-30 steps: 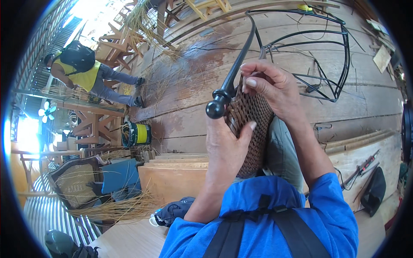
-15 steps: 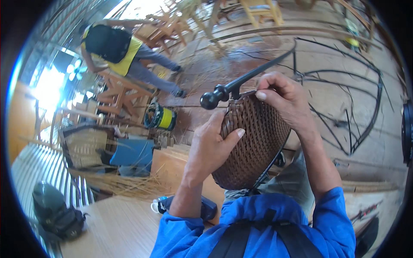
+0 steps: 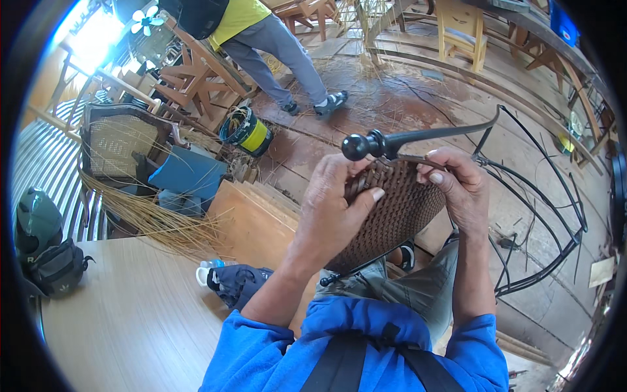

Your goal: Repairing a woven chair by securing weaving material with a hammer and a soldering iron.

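Note:
A dark brown woven wicker panel (image 3: pixel 395 212) stands in front of me, fixed to a black frame (image 3: pixel 450 134) that ends in a ball-shaped knob (image 3: pixel 356 147). My left hand (image 3: pixel 334 212) is closed on the panel's upper left edge, its thumb on the near face and its fingers hidden behind. At the panel's top edge, just under the black rail, my right hand (image 3: pixel 460 189) pinches a brown weaving strip (image 3: pixel 415 159) between thumb and fingers. More thin black bars (image 3: pixel 545 176) of the frame spread out to the right, beyond my right hand.
A light wooden tabletop (image 3: pixel 137 307) lies at lower left, with a dark bag (image 3: pixel 59 268) and dark cloth (image 3: pixel 241 284). Loose straw strands (image 3: pixel 150 219), a blue chair part (image 3: pixel 187 171) and a bucket (image 3: pixel 247 132) are beyond. Another person (image 3: pixel 271 52) stands at the far left.
My view has shifted. Both hands stay at the panel, which now sits lower beneath the knob. My right hand has turned and draws the strip out rightward. The other person's feet have moved apart.

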